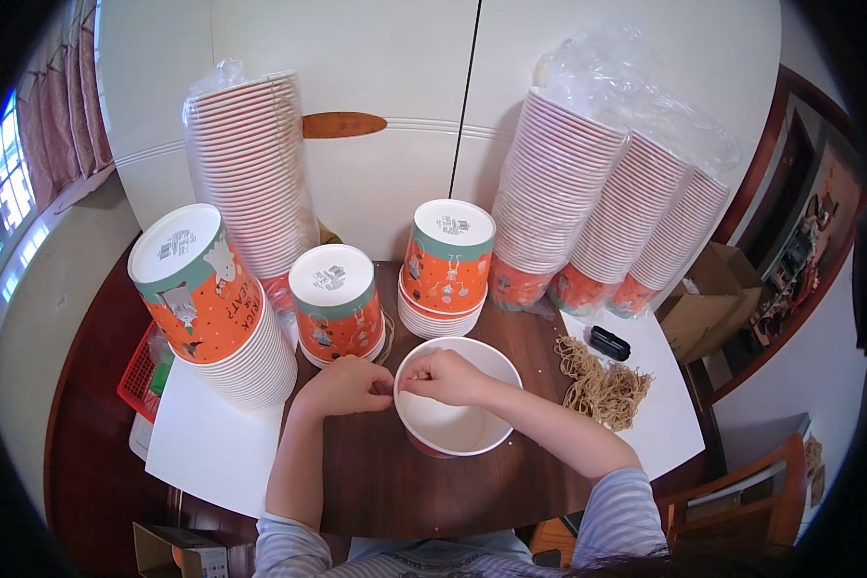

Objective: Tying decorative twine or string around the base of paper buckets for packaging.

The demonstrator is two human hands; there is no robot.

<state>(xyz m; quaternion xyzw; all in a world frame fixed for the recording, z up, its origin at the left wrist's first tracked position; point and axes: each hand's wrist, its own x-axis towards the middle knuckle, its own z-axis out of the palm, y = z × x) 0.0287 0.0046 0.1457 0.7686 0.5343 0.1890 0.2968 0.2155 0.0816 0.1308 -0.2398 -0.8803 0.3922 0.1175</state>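
Note:
A white-lined paper bucket [462, 424] stands mouth up on the brown table in front of me. My right hand [445, 377] reaches over its left rim, thumb and fingers pinched together there. Close by, just outside that rim, my left hand [356, 386] is closed with its fingertips turned toward the right hand. What lies between the fingers of either hand is too small to make out. Behind the left hand, an upside-down orange and green bucket [337, 306] stands with a bit of tan cord [389, 337] beside it.
Upturned bucket stacks stand at left [210, 289] and centre back [447, 265]. Tall plastic-wrapped stacks rise at back left [250, 173] and back right [564, 183]. A tan cord bundle [607, 388] and a black case [610, 343] lie at right. A wooden chair [742, 515] is lower right.

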